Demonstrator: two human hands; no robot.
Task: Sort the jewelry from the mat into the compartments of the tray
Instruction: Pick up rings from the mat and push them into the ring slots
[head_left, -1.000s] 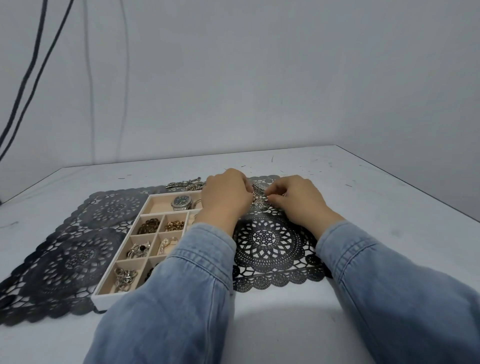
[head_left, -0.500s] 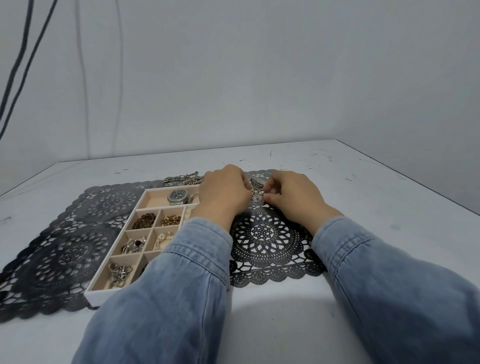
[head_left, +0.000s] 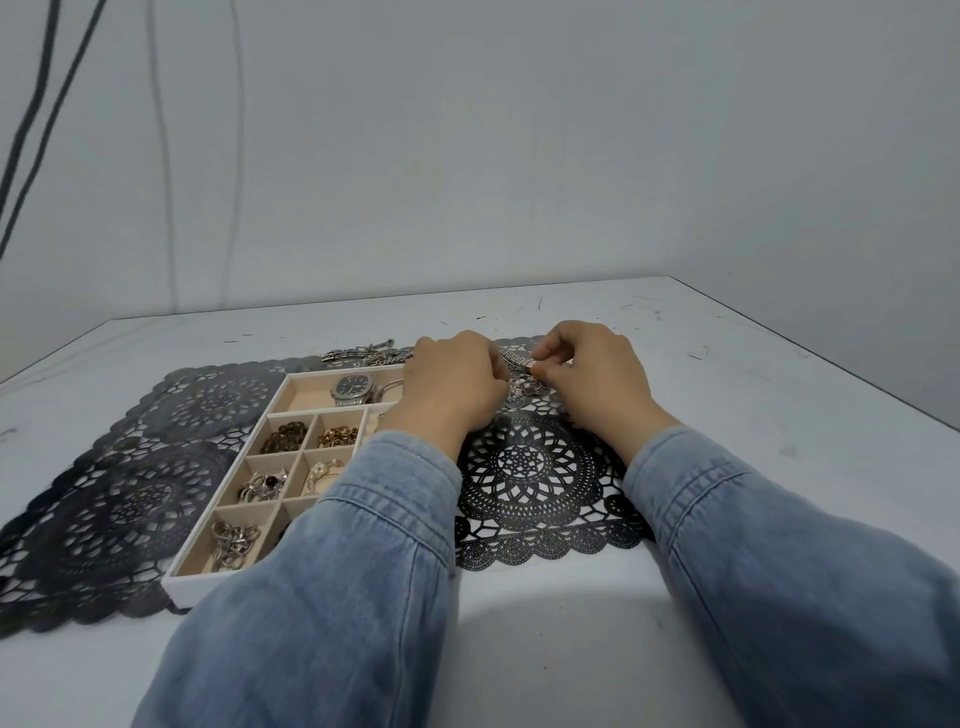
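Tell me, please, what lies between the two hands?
In the head view, between the left hand and right hand: a silvery mesh-band piece pinched by the right hand, and a small beaded cluster on the black mat.

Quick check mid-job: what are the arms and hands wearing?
Both arms are in long light-blue denim sleeves, the left sleeve and the right sleeve, with stitched cuffs at the wrists. The left hand and right hand are bare, no gloves.
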